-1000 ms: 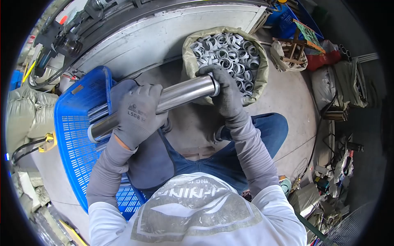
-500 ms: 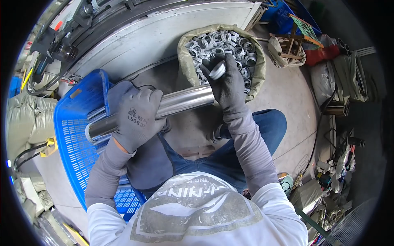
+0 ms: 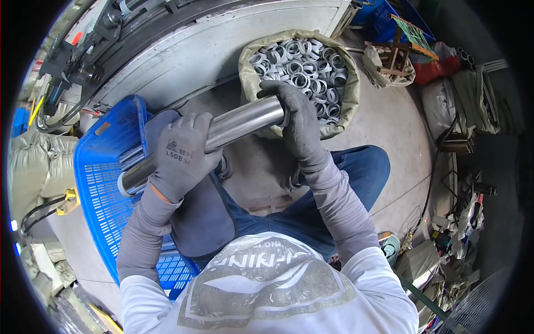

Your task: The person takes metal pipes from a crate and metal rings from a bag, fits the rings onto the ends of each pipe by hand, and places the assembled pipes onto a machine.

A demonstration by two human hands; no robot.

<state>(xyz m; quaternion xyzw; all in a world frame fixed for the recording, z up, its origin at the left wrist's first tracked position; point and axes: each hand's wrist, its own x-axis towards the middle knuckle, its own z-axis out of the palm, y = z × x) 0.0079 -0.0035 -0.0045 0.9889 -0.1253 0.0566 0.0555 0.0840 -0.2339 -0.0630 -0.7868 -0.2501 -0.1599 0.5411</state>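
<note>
My left hand (image 3: 186, 153), in a grey glove, is wrapped round a shiny metal tube (image 3: 245, 123) held at a slant across my lap. On the tube's lower left end sits a pale plastic ring (image 3: 123, 186). Cupped over the upper right end is my gloved right hand (image 3: 297, 114), its fingers bent over the rim. The ring it carries there is mostly hidden by the palm and thumb. Just beyond that hand stands a woven sack (image 3: 245, 72) filled with similar rings (image 3: 300, 80).
A blue plastic basket (image 3: 92, 167) with more metal tubes (image 3: 132, 157) stands at my left, and a dark pad (image 3: 203, 222) covers my thigh. Machinery (image 3: 83, 69) and a white panel (image 3: 222, 42) run along the back. Bags and clutter (image 3: 445, 239) line the right side.
My right hand has come down and left from above the sack, bringing its ring against the tube's right end. The tube's right end has tilted slightly up.
</note>
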